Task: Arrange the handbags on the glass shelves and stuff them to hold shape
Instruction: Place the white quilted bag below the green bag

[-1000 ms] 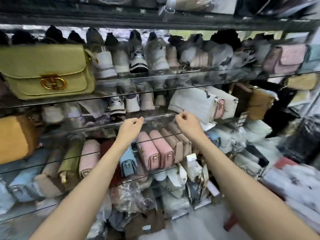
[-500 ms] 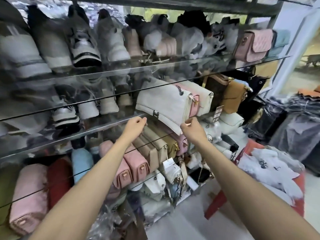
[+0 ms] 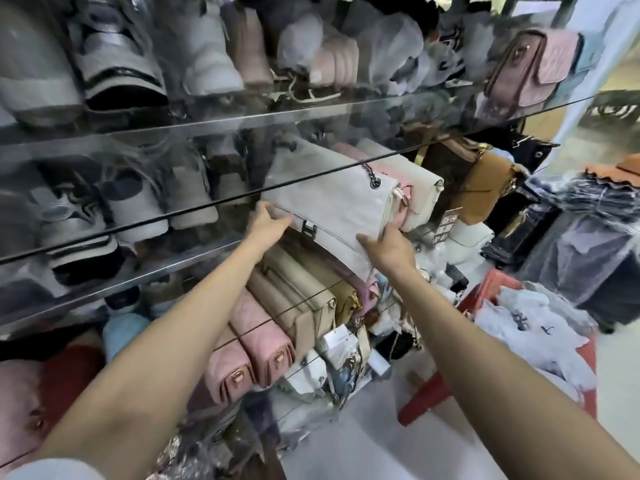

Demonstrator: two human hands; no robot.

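Two hands on one item: left hand [image 3: 268, 220] presses the lower left edge of the grey flap handbag [image 3: 332, 202], fingers fairly straight; right hand [image 3: 388, 247] grips its lower right corner. Location: front edge of the middle glass shelf [image 3: 138, 223], first in a row beside the pink handbag [image 3: 403, 194]. Orientation: flap and clasp face outward, chain end up-right, long axis along the shelf edge. Step, judged: seating or straightening; next needs squaring up, then stuffing.
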